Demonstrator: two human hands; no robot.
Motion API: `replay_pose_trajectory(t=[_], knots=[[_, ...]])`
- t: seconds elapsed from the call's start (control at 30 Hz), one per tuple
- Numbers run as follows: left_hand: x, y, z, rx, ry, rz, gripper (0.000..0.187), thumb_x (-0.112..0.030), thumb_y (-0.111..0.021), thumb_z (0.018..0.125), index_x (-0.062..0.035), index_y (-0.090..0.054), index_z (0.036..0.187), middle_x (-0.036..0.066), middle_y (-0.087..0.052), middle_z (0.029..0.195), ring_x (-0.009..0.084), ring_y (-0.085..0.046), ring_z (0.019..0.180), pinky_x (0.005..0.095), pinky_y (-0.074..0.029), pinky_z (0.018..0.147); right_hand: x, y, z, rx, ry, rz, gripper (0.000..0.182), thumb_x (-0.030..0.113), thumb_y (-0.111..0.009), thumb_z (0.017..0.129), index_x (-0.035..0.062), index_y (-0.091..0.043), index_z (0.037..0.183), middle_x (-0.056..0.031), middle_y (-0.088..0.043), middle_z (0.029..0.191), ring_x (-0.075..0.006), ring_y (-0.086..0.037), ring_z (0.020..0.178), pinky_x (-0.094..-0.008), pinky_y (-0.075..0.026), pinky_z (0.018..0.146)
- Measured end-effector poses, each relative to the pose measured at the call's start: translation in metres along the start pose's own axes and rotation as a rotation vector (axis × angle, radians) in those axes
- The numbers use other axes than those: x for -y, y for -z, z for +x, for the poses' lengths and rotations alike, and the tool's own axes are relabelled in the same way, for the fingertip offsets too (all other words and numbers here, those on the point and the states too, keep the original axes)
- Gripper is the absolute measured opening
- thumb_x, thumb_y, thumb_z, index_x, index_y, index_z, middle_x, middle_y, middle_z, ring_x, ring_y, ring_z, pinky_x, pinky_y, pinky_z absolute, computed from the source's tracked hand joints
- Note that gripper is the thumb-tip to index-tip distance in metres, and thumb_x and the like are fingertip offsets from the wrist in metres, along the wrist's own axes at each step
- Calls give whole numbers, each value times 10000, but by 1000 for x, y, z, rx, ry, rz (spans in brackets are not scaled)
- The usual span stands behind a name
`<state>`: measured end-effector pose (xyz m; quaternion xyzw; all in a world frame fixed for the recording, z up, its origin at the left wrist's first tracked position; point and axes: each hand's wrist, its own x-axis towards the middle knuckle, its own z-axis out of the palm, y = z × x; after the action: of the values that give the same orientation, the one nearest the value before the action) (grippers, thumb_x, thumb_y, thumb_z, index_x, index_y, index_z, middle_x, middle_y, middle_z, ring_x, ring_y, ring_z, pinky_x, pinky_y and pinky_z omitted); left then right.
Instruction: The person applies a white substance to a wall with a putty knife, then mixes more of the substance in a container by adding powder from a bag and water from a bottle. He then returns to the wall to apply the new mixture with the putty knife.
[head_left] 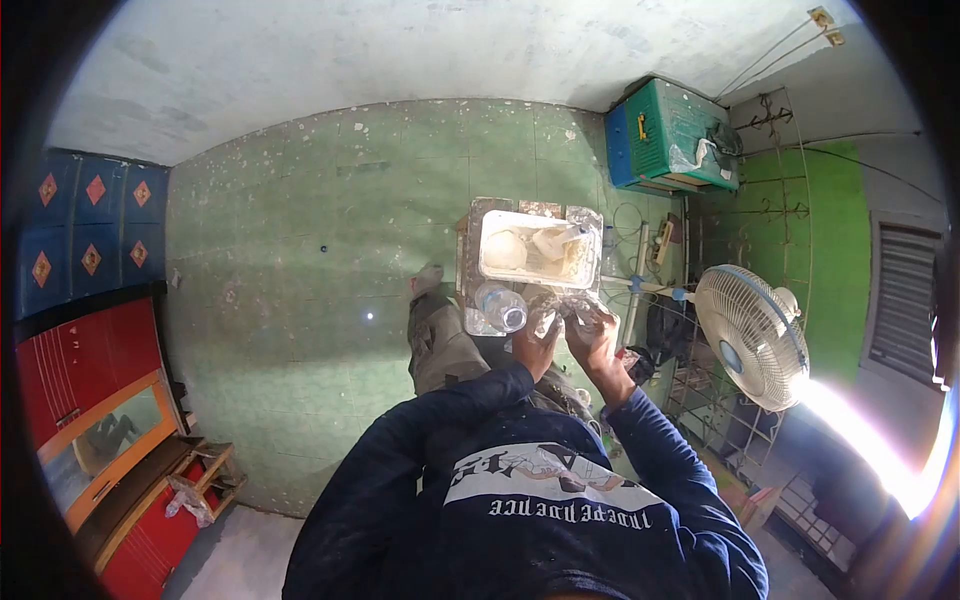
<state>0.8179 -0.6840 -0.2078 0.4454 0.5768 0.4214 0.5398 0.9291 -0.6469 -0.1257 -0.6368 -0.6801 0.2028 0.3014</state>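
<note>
Both hands are close together at the near edge of a small, worn stool [473, 322]. My left hand [541, 330] and my right hand [592, 330] look coated in something pale, with their fingers curled toward each other. Whatever lies between the fingertips is too small to make out. Just beyond them, a white rectangular tub [491, 272] rests on the stool, holding a round pale lump [506, 250] and pale, powdery or doughy material [574, 258]. A clear plastic container [508, 314] stands left of my left hand.
A white fan [750, 335] stands at the right, near a metal rack [715, 440]. The green and blue cabinet [665, 140] is at the back right wall. Red cupboards [90, 350] stand at the far left. Cables lie on the floor right of the stool.
</note>
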Motion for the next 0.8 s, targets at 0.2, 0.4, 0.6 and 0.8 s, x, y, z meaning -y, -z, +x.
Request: replay_pose_trajectory(t=[0.2,0.4,0.6,0.8], knots=[[-2,-9,7,-132,-140,56,183,-35,-650,823,-10,-668,1003,155,-653,1036,315,-612,982,379,-461,874,-15,1,-16,-44,-30,30,157,88,-663,797,30,-701,938,-144,-696,922,-309,-679,851,-356,-534,758],[-6,-5,11,-86,-283,122,138,-19,-633,834,-3,-672,966,156,-653,991,311,-617,958,371,-467,862,-26,6,-18,66,-72,185,309,140,-708,798,6,-675,1075,-156,-674,1055,-273,-647,990,-347,-504,850],[-1,-6,10,-110,-195,106,138,-7,-652,822,18,-672,957,144,-653,978,273,-615,970,360,-473,846,-25,7,-18,110,-274,329,227,161,-675,815,52,-705,1012,-135,-693,979,-277,-668,890,-343,-517,791],[7,2,1,-65,-274,204,419,-117,-744,756,-3,-605,1135,167,-625,1079,301,-605,1001,364,-478,873,-21,8,-20,-92,-79,39,153,35,-657,779,35,-700,926,-108,-702,882,-244,-684,787,-329,-538,715]])
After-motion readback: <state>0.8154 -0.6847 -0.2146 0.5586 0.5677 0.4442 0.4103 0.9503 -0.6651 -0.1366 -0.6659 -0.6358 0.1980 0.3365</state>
